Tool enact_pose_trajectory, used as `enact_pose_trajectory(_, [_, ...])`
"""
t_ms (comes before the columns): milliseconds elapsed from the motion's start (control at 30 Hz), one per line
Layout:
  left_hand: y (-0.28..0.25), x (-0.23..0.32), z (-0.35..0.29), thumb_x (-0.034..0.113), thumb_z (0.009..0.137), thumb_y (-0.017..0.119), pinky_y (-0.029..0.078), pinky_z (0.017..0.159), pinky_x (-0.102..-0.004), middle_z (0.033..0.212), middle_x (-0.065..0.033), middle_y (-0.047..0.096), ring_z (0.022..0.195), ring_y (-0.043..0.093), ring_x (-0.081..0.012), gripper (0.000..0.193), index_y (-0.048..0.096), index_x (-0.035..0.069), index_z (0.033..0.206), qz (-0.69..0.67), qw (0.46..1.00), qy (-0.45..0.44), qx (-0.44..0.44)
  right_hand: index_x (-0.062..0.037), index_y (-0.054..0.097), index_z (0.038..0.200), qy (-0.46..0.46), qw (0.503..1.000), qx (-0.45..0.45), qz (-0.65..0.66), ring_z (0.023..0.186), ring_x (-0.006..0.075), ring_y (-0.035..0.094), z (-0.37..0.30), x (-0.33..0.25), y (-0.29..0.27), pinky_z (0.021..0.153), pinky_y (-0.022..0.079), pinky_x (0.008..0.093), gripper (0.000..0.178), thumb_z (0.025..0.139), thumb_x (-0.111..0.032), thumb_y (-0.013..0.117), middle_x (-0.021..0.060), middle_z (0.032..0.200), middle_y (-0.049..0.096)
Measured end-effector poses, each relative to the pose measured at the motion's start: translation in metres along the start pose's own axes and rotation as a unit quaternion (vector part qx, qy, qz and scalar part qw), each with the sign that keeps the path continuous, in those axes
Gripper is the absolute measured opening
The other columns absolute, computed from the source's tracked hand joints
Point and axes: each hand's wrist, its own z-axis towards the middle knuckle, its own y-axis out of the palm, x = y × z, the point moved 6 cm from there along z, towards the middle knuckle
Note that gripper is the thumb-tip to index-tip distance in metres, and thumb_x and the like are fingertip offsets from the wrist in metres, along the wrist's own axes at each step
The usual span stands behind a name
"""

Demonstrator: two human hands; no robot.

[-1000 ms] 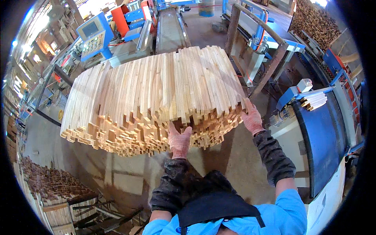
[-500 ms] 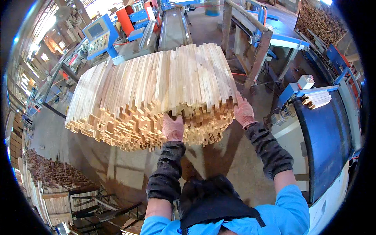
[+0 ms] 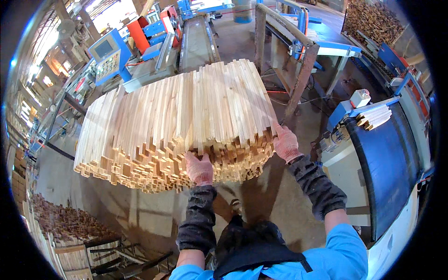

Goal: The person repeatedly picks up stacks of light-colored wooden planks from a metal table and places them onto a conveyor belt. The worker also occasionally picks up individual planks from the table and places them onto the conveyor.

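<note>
A big stack of pale wooden strips [image 3: 186, 109] lies in front of me, its uneven ends facing me. My left hand [image 3: 199, 169], in a pink work glove, is closed at the front ends near the middle, with its fingertips partly hidden among them. At the front right corner my right hand [image 3: 286, 143], gloved the same way, is curled against the outermost strips. Between the two hands lies a section of the top strips, still resting on the pile. Dark sleeve covers reach over both forearms.
Behind the stack stand a blue control panel [image 3: 108, 53] and a metal track [image 3: 198, 42]. A rusty post [image 3: 301, 84] rises just beyond its right corner. To my right is a dark conveyor belt [image 3: 387, 163] with a few short strips [image 3: 374, 116]. More stacked wood [image 3: 70, 219] sits lower left.
The stack and surroundings sit a little lower and further left in view. Both hands stay at the same strip ends. A foot now shows below the pile.
</note>
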Motion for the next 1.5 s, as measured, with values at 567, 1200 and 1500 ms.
enact_pose_trajectory(567, [-0.012, -0.008, -0.005, 0.048, 0.095, 0.068, 0.057, 0.080, -0.0549, 0.087, -0.0214, 0.077, 0.090, 0.075, -0.0430, 0.039, 0.079, 0.010, 0.095, 0.135, 0.975, 0.130, -0.115, -0.0121, 0.046, 0.157, -0.066, 0.997, 0.010, 0.039, 0.098, 0.0479, 0.068, -0.057, -0.002, -0.007, 0.085, 0.057, 0.0574, 0.070, 0.089, -0.011, 0.064, 0.0261, 0.109, 0.068])
enact_pose_trajectory(1200, [-0.025, -0.099, 0.001, 0.036, 0.105, 0.061, 0.057, 0.092, -0.0375, 0.118, -0.0194, 0.076, 0.106, 0.073, -0.0271, 0.058, 0.056, 0.001, 0.150, -0.160, 0.898, 0.191, -0.362, 0.0052, 0.063, 0.143, 0.098, 0.859, -0.131, 0.485, 0.111, 0.0181, 0.064, -0.021, 0.025, 0.058, 0.105, 0.049, 0.0361, 0.063, 0.108, -0.048, 0.063, 0.0091, 0.126, 0.074])
enact_pose_trajectory(1500, [-0.039, -0.118, -0.108, 0.019, 0.104, 0.068, 0.047, 0.117, -0.0394, 0.146, -0.0187, 0.065, 0.138, 0.060, -0.0259, 0.054, 0.055, -0.004, 0.151, -0.451, 0.725, -0.185, -0.487, 0.0048, 0.062, 0.148, 0.226, 0.750, -0.157, 0.601, 0.120, 0.0156, 0.065, -0.166, 0.025, 0.015, 0.106, 0.052, 0.0335, 0.060, 0.110, -0.041, 0.065, 0.0068, 0.135, 0.072])
